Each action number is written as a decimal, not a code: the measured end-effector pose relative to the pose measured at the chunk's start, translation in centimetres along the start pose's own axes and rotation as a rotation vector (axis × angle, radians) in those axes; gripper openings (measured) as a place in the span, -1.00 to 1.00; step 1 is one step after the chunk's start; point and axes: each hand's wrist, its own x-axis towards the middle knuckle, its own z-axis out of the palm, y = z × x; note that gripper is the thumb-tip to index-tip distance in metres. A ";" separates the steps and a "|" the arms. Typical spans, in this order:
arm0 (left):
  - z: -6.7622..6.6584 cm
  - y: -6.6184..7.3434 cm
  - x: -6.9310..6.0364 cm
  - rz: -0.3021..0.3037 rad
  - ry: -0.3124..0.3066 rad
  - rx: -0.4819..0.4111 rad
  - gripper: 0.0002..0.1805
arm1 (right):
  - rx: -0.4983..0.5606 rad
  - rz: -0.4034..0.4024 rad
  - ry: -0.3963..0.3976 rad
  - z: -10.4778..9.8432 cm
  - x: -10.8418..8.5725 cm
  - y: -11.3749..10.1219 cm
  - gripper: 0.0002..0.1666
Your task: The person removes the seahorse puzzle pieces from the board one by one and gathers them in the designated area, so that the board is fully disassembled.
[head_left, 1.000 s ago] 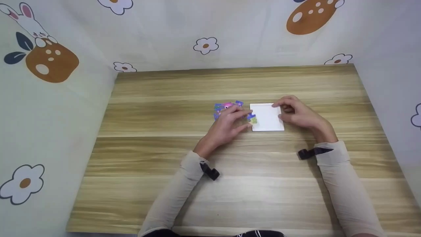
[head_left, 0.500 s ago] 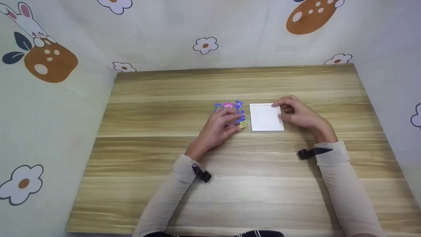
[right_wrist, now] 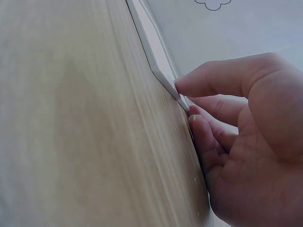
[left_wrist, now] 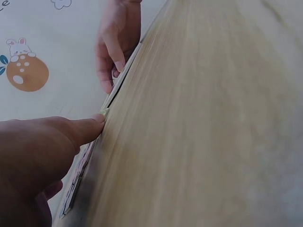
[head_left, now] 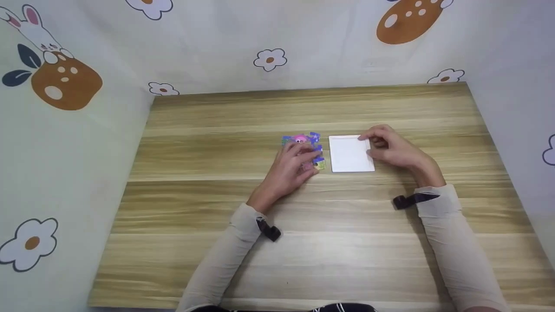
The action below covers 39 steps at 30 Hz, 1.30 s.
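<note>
Several jigsaw puzzle pieces [head_left: 319, 164], blue, pink and yellow-green, lie together left of centre on the table. My left hand [head_left: 284, 171] rests over them and hides some. Its thumb touches the yellow-green corner piece at its near edge, and the index fingertip lies by a blue piece above. Seen from the left wrist, the thumb [left_wrist: 87, 130] meets the edge of a thin piece. A white square puzzle tray [head_left: 351, 154] with a low rim lies just right of the pieces. My right hand [head_left: 392, 147] holds its far right corner between thumb and index finger.
The wood-grain table [head_left: 208, 242] meets a patterned curtain wall [head_left: 217, 47] at the back, with further walls at both sides. Each sleeve cuff carries a small black wrist camera [head_left: 405, 201].
My left hand has drawn back left from the tray's edge to the pieces, and the yellow-green piece has come back with it. My right hand and the tray stay put.
</note>
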 end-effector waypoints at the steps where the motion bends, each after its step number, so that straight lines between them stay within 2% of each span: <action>1: 0.0 0.0 0.0 -0.002 0.000 0.006 -0.45 | 0.001 -0.006 0.002 0.0 0.0 0.0 -0.52; 8: 0.0 -0.2 0.0 -0.023 -0.002 0.027 -0.41 | 0.001 -0.004 0.014 0.2 0.1 -0.2 -0.53; 15: 0.0 -0.2 -0.2 -0.015 0.031 0.008 -0.54 | 0.009 -0.006 0.007 0.3 0.1 -0.2 -0.53; 25: -0.2 0.0 -0.2 -0.003 0.017 0.117 -0.69 | 0.011 -0.011 0.010 0.4 0.3 -0.2 -0.54; 32: -0.2 0.1 -0.2 0.022 0.026 0.101 -0.67 | -0.027 -0.046 -0.003 0.3 0.3 0.1 -0.50; 39: -0.2 -0.3 -0.1 0.059 0.063 0.051 -0.63 | -0.012 -0.055 -0.008 0.2 0.2 0.1 -0.48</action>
